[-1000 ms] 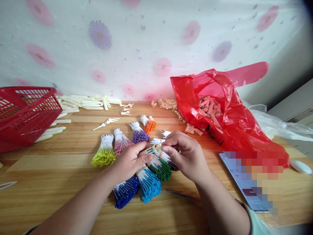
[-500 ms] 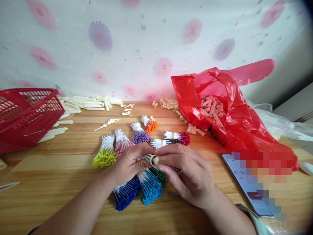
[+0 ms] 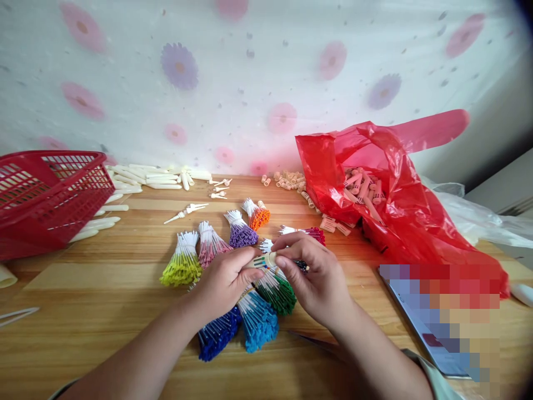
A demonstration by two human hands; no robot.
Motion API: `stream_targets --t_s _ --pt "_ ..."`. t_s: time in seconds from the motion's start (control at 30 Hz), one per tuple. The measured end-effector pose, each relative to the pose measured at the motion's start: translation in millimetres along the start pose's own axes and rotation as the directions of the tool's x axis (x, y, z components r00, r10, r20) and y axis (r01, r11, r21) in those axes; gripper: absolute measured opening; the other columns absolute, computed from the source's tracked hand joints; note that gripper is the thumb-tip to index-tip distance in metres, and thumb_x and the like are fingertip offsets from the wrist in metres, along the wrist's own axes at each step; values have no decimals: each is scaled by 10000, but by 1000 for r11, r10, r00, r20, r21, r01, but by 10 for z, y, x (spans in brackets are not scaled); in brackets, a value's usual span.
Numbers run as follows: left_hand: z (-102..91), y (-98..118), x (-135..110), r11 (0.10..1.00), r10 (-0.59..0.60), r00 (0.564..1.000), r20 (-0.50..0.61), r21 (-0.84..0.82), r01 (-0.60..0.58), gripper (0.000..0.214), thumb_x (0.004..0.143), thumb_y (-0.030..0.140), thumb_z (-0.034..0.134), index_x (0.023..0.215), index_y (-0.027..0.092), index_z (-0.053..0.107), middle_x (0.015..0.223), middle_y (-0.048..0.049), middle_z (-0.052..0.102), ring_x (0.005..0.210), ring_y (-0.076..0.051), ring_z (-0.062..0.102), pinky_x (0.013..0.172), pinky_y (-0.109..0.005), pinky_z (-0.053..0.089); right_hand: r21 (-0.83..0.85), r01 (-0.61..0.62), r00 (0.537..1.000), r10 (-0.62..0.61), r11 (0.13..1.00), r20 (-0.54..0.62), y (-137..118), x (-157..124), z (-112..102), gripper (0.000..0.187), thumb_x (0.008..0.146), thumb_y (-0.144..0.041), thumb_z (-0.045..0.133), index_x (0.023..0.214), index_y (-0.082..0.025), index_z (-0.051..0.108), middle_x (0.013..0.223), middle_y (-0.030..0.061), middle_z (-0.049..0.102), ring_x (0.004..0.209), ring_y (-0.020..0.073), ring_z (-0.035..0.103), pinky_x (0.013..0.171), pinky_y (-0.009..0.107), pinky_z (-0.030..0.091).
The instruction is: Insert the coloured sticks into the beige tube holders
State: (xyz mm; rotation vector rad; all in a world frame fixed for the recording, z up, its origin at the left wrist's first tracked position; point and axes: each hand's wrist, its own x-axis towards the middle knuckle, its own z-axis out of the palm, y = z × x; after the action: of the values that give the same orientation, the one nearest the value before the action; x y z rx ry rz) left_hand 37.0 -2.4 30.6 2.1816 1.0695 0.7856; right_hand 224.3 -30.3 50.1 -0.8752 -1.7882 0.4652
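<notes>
Between my hands is a short cream, slotted multicolour pen barrel (image 3: 260, 261), with coloured bits showing in its slots. My left hand (image 3: 222, 280) is closed around its left part, so that end is hidden. The thumb and fingers of my right hand (image 3: 320, 278) pinch the cream end piece (image 3: 272, 258) at its right end. Under and around my hands lie bundles of thin white pen refills with coloured ends: dark blue (image 3: 219, 333), light blue (image 3: 260, 322), green (image 3: 281, 291), yellow (image 3: 181, 261), pink (image 3: 213, 244), purple (image 3: 241, 229), orange (image 3: 257, 215) and red (image 3: 312, 234).
A red basket (image 3: 50, 205) stands at the left beside long cream tubes (image 3: 160, 180). Small slotted pieces (image 3: 289, 180) lie by a red plastic bag (image 3: 400, 222) holding pink ones. A phone (image 3: 425, 322) lies at the right. A dark pointed object (image 3: 310, 340) is partly under my right forearm.
The barrel has turned more sideways, showing its slots. My right hand has drawn slightly left and its fingers have curled in; more of the green bundle shows. The view has shifted slightly.
</notes>
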Motion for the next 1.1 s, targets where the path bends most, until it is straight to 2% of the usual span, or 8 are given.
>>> stream_targets --t_s 0.1,0.2,0.3,0.47,0.57,0.7,0.87,1.1 --pt "0 11 -2 1000 -7 1000 10 27 7 286 898 339 468 667 170 469 647 33 508 618 -119 474 591 -223 360 40 -81 997 80 996 14 29 -6 1 106 871 -173 561 767 -196 564 925 69 683 912 169 649 799 314 506" --pt "-20 29 9 999 -3 993 120 -49 9 271 922 355 421 764 163 528 725 16 549 665 -125 493 629 -230 386 124 -158 986 150 980 74 49 8 -30 132 879 -209 562 749 -183 567 1079 118 685 1011 195 651 844 349 504" --pt "-33 30 15 995 -12 978 208 -95 32 306 926 396 401 822 155 559 771 -3 573 704 -140 509 654 -247 412 169 -214 971 191 962 141 75 24 -55 163 882 -236 566 730 -178 559 1046 143 702 1102 230 621 844 374 509" --pt "7 -22 9 997 -41 984 174 -53 50 324 917 419 427 845 153 597 800 -26 612 752 -167 547 707 -286 449 208 -266 961 240 941 141 103 14 -16 159 874 -262 579 742 -181 543 1047 143 704 975 211 677 739 325 540" --pt "47 -55 24 988 26 992 124 -156 -6 319 918 402 449 1052 161 609 993 -73 650 934 -207 584 847 -339 456 162 -186 982 176 969 74 50 -17 23 102 868 -213 579 772 -186 556 1016 107 714 910 178 689 733 287 537" --pt "73 -96 51 953 61 991 122 -303 -22 413 896 423 503 1234 189 553 1137 -94 640 1072 -225 577 948 -365 432 65 6 1000 -5 998 -10 -75 -51 21 86 860 -111 560 857 -194 583 987 67 709 916 148 675 791 262 516" --pt "66 -110 53 944 85 986 141 -328 -34 442 858 499 531 1161 186 608 1030 -86 662 1004 -230 597 945 -384 427 44 133 991 -132 990 -26 -161 -24 -19 133 848 -72 546 864 -197 587 930 63 693 874 155 657 782 292 518" --pt "57 -131 42 932 114 979 168 -360 -46 422 837 553 527 972 173 653 926 -67 634 941 -216 579 876 -350 438 136 129 989 -118 982 -92 -204 -74 -60 167 835 -43 544 890 -195 587 923 58 678 868 158 645 767 312 524"
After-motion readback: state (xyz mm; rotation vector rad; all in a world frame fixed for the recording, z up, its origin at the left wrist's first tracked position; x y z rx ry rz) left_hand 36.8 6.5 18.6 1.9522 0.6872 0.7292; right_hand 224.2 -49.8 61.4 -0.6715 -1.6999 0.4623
